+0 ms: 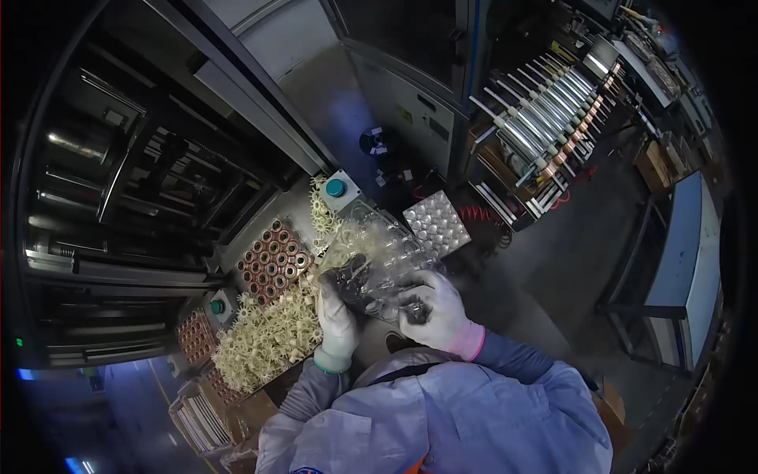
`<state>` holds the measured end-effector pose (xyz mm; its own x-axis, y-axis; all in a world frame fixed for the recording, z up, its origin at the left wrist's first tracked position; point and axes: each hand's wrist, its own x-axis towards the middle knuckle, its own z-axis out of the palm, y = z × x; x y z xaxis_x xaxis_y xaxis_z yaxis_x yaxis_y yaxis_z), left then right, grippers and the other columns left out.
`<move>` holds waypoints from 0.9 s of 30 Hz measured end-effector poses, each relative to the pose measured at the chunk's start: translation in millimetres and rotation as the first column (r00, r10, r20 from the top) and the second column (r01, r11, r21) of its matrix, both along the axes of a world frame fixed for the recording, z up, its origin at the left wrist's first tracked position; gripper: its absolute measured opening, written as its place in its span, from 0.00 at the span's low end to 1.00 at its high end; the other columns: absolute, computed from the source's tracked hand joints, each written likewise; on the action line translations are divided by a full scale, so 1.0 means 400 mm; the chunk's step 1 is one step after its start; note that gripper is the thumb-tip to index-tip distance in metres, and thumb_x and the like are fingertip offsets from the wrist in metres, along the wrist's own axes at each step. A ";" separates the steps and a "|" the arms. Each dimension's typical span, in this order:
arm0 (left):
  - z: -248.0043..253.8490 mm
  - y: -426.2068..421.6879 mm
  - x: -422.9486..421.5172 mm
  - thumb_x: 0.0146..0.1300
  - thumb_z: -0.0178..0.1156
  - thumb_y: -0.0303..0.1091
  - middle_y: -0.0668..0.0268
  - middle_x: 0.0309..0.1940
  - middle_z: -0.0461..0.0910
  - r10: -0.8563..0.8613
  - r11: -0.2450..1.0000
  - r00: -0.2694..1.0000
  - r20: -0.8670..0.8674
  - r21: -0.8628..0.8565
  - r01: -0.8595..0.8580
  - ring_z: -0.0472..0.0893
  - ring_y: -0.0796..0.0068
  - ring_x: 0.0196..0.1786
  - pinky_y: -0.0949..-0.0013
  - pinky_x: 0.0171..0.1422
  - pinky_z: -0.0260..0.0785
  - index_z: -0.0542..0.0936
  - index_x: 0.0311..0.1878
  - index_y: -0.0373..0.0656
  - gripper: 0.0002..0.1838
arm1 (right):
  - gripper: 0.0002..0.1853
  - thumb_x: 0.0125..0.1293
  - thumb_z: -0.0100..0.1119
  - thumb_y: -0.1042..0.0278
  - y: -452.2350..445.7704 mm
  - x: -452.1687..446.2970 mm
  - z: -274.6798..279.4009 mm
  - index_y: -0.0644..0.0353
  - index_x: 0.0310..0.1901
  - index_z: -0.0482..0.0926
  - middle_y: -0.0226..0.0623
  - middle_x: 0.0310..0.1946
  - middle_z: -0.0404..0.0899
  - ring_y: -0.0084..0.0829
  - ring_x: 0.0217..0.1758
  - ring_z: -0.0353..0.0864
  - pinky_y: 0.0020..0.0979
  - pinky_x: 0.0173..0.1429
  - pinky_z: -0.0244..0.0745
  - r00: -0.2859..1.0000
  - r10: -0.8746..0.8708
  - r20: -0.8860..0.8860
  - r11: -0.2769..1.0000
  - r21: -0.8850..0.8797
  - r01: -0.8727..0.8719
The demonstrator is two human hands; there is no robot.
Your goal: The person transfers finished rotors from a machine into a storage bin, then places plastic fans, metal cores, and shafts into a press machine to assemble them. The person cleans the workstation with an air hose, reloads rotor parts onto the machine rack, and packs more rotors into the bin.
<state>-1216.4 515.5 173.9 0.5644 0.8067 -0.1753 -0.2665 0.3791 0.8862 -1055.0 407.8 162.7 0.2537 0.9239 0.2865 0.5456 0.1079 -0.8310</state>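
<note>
A clear plastic blister tray (395, 261) with rounded pockets is held up between my gloved hands, its far part smeared by motion. My left hand (337, 320) grips its left side, fingers partly hidden behind the plastic. On the near right edge, my right hand (442, 312) has its fingers curled round the tray. Left of my left hand lies a heap of cream-coloured spiky plastic parts (264, 347). Beyond that heap stands a tray of copper-coloured rings (272, 261) with dark centres.
Two boxes with teal buttons (335, 188) (217, 306) flank the bench beside a large press (118, 182). Another clear pocketed tray (437, 223) sits beyond my right hand. A rack of metal rollers (545, 110) stands far right, with a blue-topped table (683, 245) nearer.
</note>
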 end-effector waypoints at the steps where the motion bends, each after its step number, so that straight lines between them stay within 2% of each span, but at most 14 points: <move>1: -0.013 -0.003 0.004 0.77 0.34 0.65 0.55 0.59 0.77 0.058 0.998 0.998 -0.019 0.011 -0.057 0.80 0.63 0.58 0.62 0.64 0.73 0.65 0.71 0.34 0.41 | 0.15 0.50 0.69 0.59 -0.001 0.007 -0.005 0.51 0.41 0.85 0.40 0.52 0.78 0.44 0.55 0.78 0.45 0.57 0.75 0.998 -0.040 -0.051 0.999 0.021 0.041; 2: -0.029 -0.006 0.009 0.76 0.34 0.67 0.55 0.58 0.78 0.114 0.993 0.993 -0.037 0.021 -0.114 0.80 0.63 0.58 0.62 0.64 0.73 0.67 0.70 0.35 0.42 | 0.14 0.53 0.69 0.57 0.006 0.009 0.014 0.51 0.40 0.85 0.39 0.51 0.79 0.43 0.56 0.78 0.44 0.58 0.74 0.991 -0.090 -0.095 0.995 0.027 0.093; 3: -0.060 -0.005 0.032 0.73 0.34 0.70 0.55 0.58 0.78 0.001 0.996 0.977 0.215 0.085 -0.020 0.80 0.62 0.59 0.62 0.66 0.72 0.68 0.69 0.34 0.45 | 0.14 0.53 0.69 0.57 0.021 0.011 0.032 0.51 0.40 0.85 0.39 0.51 0.79 0.43 0.56 0.78 0.44 0.58 0.74 0.992 -0.089 -0.094 0.995 0.028 0.092; 5: -0.083 -0.006 0.045 0.71 0.33 0.74 0.56 0.59 0.78 -0.132 0.984 0.885 0.447 0.168 0.062 0.80 0.62 0.60 0.62 0.67 0.71 0.68 0.69 0.33 0.49 | 0.13 0.56 0.69 0.55 0.050 0.003 0.058 0.52 0.40 0.85 0.38 0.52 0.78 0.42 0.57 0.77 0.44 0.59 0.73 0.985 0.039 0.166 0.995 -0.101 -0.022; 7: -0.078 -0.010 0.013 0.69 0.35 0.75 0.57 0.61 0.76 -0.204 0.977 0.976 0.080 0.083 0.197 0.79 0.64 0.61 0.62 0.67 0.71 0.66 0.71 0.36 0.48 | 0.16 0.55 0.71 0.56 0.056 -0.006 0.040 0.53 0.43 0.85 0.35 0.54 0.78 0.41 0.57 0.77 0.43 0.62 0.71 0.985 0.080 0.152 0.989 -0.139 -0.059; 9: -0.076 -0.008 0.001 0.69 0.36 0.75 0.58 0.62 0.76 -0.247 0.968 0.964 -0.101 0.026 0.251 0.78 0.66 0.61 0.62 0.68 0.70 0.64 0.72 0.37 0.48 | 0.19 0.54 0.71 0.55 0.060 -0.001 0.030 0.53 0.46 0.85 0.36 0.54 0.77 0.41 0.57 0.77 0.42 0.62 0.71 0.971 0.161 0.179 0.981 -0.139 -0.137; 14: -0.095 -0.039 -0.008 0.77 0.49 0.55 0.60 0.60 0.72 -0.185 0.969 0.968 -0.169 0.134 0.209 0.73 0.71 0.61 0.66 0.68 0.66 0.61 0.72 0.38 0.34 | 0.22 0.51 0.71 0.56 0.011 -0.019 -0.015 0.53 0.48 0.83 0.39 0.54 0.77 0.43 0.58 0.76 0.44 0.61 0.71 0.963 0.147 0.226 0.980 -0.166 -0.110; 15: -0.096 -0.053 0.003 0.76 0.52 0.52 0.60 0.60 0.70 -0.225 0.940 0.966 -0.132 0.230 0.250 0.72 0.72 0.60 0.66 0.67 0.65 0.59 0.73 0.38 0.34 | 0.22 0.50 0.71 0.57 -0.003 -0.014 -0.035 0.52 0.48 0.83 0.40 0.55 0.76 0.44 0.58 0.76 0.45 0.61 0.71 0.975 0.105 0.195 0.989 -0.123 -0.082; 16: -0.093 -0.068 0.011 0.77 0.52 0.49 0.58 0.61 0.69 -0.296 0.941 0.948 -0.115 0.137 0.310 0.69 0.71 0.63 0.65 0.70 0.62 0.58 0.73 0.36 0.33 | 0.23 0.47 0.72 0.60 -0.022 -0.004 -0.045 0.52 0.47 0.83 0.41 0.54 0.76 0.45 0.57 0.77 0.46 0.60 0.71 0.986 0.016 0.167 0.995 -0.101 0.001; 18: -0.054 -0.032 0.032 0.77 0.51 0.44 0.56 0.64 0.69 -0.464 0.778 0.821 -0.332 0.290 0.557 0.69 0.69 0.66 0.64 0.71 0.61 0.56 0.75 0.34 0.32 | 0.22 0.46 0.73 0.61 -0.021 0.055 -0.062 0.52 0.46 0.82 0.40 0.53 0.76 0.45 0.55 0.77 0.46 0.59 0.71 0.960 -0.118 0.254 0.980 -0.128 0.154; 19: -0.074 -0.044 0.044 0.77 0.50 0.40 0.54 0.68 0.68 -0.428 0.854 0.889 -0.165 0.248 0.457 0.70 0.68 0.68 0.64 0.71 0.63 0.55 0.75 0.34 0.32 | 0.21 0.47 0.73 0.62 0.007 0.089 -0.082 0.52 0.46 0.82 0.41 0.52 0.76 0.45 0.55 0.77 0.45 0.59 0.72 0.919 -0.233 0.319 0.951 -0.125 0.284; 22: -0.067 -0.027 -0.044 0.77 0.52 0.39 0.56 0.65 0.72 -0.402 0.903 0.899 -0.172 0.090 0.421 0.74 0.68 0.65 0.64 0.69 0.65 0.61 0.73 0.32 0.28 | 0.22 0.48 0.73 0.63 0.161 0.220 -0.243 0.54 0.48 0.82 0.45 0.52 0.76 0.46 0.56 0.77 0.44 0.59 0.74 0.867 -0.287 0.408 0.871 -0.264 0.413; 25: -0.074 -0.064 -0.173 0.76 0.53 0.38 0.58 0.60 0.76 -0.228 0.964 0.870 -0.438 0.023 0.264 0.76 0.69 0.60 0.65 0.68 0.66 0.66 0.70 0.32 0.26 | 0.21 0.53 0.73 0.62 0.324 0.265 -0.443 0.56 0.49 0.82 0.47 0.52 0.76 0.45 0.58 0.77 0.44 0.60 0.74 0.894 -0.161 0.418 0.749 -0.539 0.387; 27: -0.124 -0.131 -0.269 0.75 0.54 0.37 0.59 0.57 0.78 -0.081 0.997 0.814 -0.576 -0.046 0.067 0.77 0.70 0.57 0.66 0.65 0.68 0.69 0.66 0.33 0.23 | 0.20 0.55 0.73 0.59 0.369 0.251 -0.614 0.56 0.48 0.83 0.47 0.52 0.76 0.46 0.57 0.79 0.44 0.60 0.75 0.882 -0.085 0.464 0.735 -0.568 0.370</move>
